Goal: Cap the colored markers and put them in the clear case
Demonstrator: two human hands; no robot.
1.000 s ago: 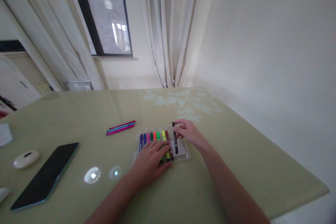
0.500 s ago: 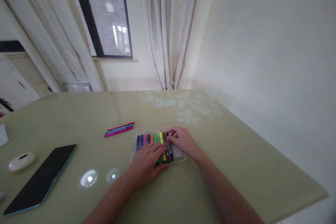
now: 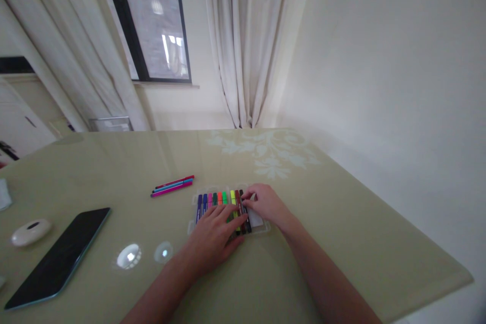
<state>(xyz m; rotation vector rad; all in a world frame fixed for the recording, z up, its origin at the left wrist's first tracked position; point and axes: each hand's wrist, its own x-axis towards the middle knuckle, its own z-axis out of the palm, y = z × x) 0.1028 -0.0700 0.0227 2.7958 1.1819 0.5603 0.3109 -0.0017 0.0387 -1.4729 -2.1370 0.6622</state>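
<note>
A clear plastic case (image 3: 261,230) holds a row of several markers in purple, blue, pink, green, orange, yellow, brown and black. My left hand (image 3: 214,233) lies over the row, fingers stretched out on the markers and hiding the lower parts of many. At the row's right end, my right hand (image 3: 265,203) pinches the upper end of the black marker (image 3: 248,224). Right beside that marker, a white strip of the case's bottom (image 3: 256,218) shows. A brown marker (image 3: 237,197) and a yellow marker (image 3: 233,195) lie just left of it.
Red, light blue and magenta pens (image 3: 172,189) lie together behind the case to the left. A dark tablet (image 3: 61,255) and a white oval object (image 3: 31,232) rest on the table (image 3: 334,243) at left. A wall (image 3: 398,86) borders the right side.
My left hand's fingers have shifted slightly right, the index finger now reaching the black marker. My right hand stays at that marker's upper end, almost unmoved.
</note>
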